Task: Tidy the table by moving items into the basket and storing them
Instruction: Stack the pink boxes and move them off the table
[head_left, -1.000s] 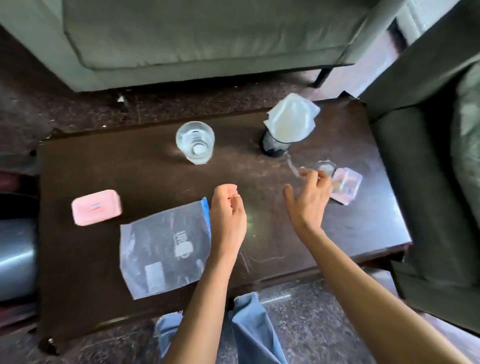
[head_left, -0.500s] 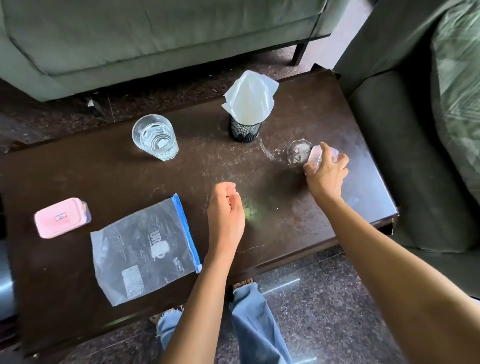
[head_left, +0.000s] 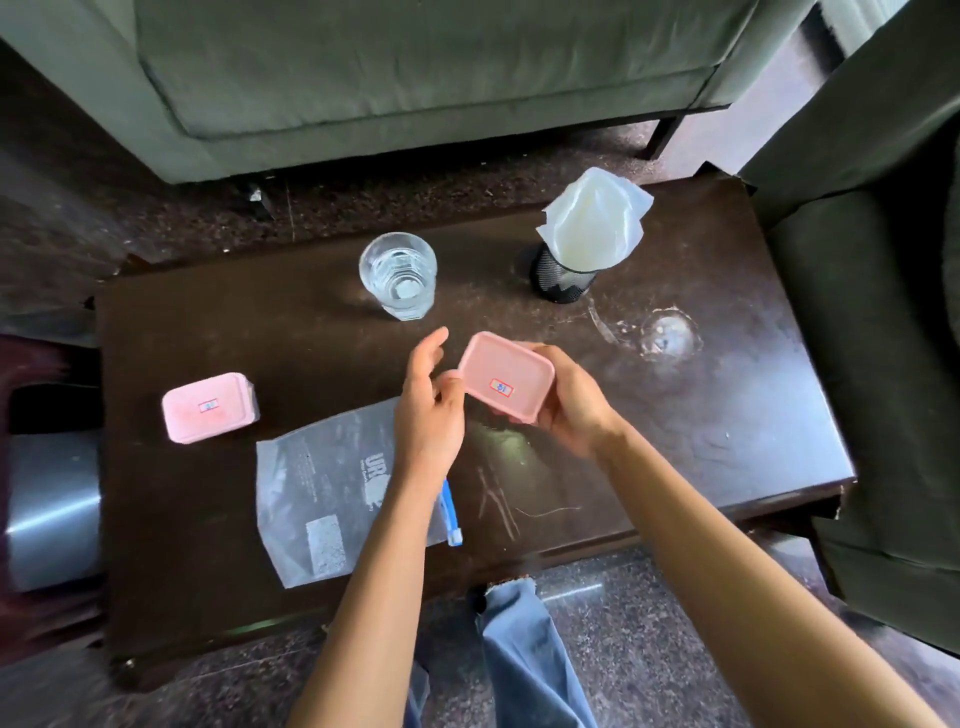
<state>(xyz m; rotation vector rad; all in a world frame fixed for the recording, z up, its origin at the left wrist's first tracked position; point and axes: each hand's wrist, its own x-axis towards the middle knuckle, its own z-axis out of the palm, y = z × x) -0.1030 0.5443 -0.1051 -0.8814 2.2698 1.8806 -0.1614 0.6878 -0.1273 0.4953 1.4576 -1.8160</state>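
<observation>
My right hand (head_left: 569, 410) grips a small pink plastic box (head_left: 506, 375) with a red-edged sticker, held above the middle of the dark wooden table (head_left: 727, 426). My left hand (head_left: 428, 410) is beside the box's left edge, fingers relaxed, thumb near the box. A second pink box (head_left: 209, 407) lies on the table at the left. A clear zip bag with a blue strip (head_left: 324, 499) lies flat near the front edge, partly under my left forearm. No basket is in view.
A glass of water (head_left: 399, 274) stands at the back middle. A black mesh holder with white tissue (head_left: 582, 244) stands at the back right. A clear glass item (head_left: 665, 335) lies at the right. Sofas flank the table behind and right; a metal bin (head_left: 52, 509) stands left.
My right hand has lifted the pink box from the right side of the table and brought it to the middle. My left hand has opened and risen toward it.
</observation>
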